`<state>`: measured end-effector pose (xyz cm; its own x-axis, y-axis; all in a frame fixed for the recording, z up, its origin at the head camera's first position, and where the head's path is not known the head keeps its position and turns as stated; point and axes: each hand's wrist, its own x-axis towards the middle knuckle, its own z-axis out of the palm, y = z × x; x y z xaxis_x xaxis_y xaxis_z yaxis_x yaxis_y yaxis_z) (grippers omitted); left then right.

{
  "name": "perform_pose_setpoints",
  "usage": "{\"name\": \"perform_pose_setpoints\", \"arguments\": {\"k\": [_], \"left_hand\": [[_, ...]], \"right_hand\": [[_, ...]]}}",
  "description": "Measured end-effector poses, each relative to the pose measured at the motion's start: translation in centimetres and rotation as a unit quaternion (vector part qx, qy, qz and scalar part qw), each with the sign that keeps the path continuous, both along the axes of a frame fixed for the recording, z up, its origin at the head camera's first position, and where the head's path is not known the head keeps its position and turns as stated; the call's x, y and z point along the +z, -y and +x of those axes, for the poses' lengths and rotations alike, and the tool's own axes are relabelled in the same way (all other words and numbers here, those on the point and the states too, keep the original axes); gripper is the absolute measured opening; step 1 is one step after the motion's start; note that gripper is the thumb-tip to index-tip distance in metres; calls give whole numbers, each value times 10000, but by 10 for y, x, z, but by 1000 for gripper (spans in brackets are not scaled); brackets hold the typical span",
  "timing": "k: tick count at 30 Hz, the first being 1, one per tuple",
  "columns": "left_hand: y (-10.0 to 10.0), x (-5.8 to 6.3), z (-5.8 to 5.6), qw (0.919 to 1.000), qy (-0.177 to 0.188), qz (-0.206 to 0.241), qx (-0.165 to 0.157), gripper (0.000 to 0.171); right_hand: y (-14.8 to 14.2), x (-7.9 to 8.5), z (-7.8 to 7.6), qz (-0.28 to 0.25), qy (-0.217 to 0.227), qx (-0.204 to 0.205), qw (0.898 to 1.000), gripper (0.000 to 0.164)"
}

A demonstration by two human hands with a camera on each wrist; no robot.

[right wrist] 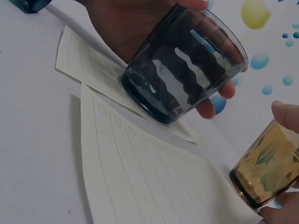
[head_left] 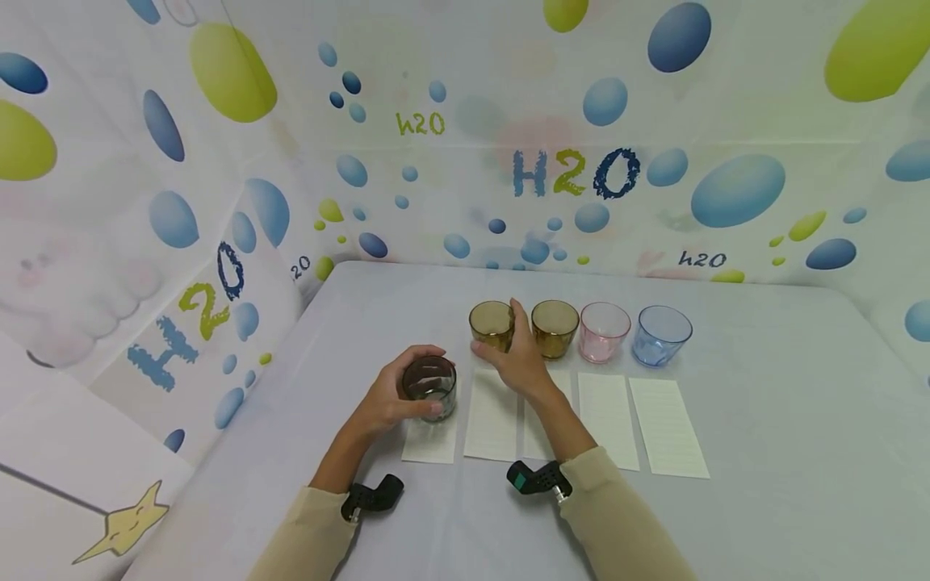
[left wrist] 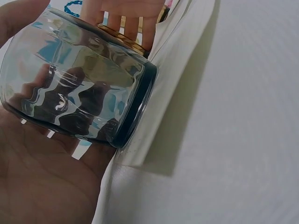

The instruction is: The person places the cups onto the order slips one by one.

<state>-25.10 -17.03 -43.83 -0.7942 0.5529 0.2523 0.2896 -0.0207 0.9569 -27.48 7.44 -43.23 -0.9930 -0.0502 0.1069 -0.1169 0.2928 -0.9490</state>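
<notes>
My left hand (head_left: 385, 403) grips a smoky grey drinking glass (head_left: 429, 378), thumb on the near side and fingers around the far side. The glass stands over the leftmost lined paper slip (head_left: 429, 444); in the right wrist view its dark base (right wrist: 145, 102) is close over that slip. Farther back, my right hand (head_left: 525, 363) holds an amber glass (head_left: 490, 321) between thumb and fingers, just beyond the second slip (head_left: 491, 420). To the right of that hand stands a second amber glass (head_left: 555, 331), upright in a row with a pink glass (head_left: 604, 332) and a blue glass (head_left: 661, 337).
More lined slips (head_left: 609, 420) lie side by side in front of the glasses, the rightmost slip (head_left: 670, 428) slightly turned. A white cloth (head_left: 785, 452) covers the table. Behind it hangs a printed curtain (head_left: 465, 210). Each wrist wears a black camera mount (head_left: 374, 494).
</notes>
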Motion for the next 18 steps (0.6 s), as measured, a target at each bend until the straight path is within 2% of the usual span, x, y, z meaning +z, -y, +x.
{"name": "perform_pose_setpoints", "arguments": {"k": [9,18], "left_hand": [[-1,1,-1,10000,-84,-11,3,66],[0,0,0,10000,-62,-17,-10,73]], "right_hand": [[1,-2,-2,-138,-71,-185,9997,90],[2,-3,-1,-331,-131,-276,9990,84]]}}
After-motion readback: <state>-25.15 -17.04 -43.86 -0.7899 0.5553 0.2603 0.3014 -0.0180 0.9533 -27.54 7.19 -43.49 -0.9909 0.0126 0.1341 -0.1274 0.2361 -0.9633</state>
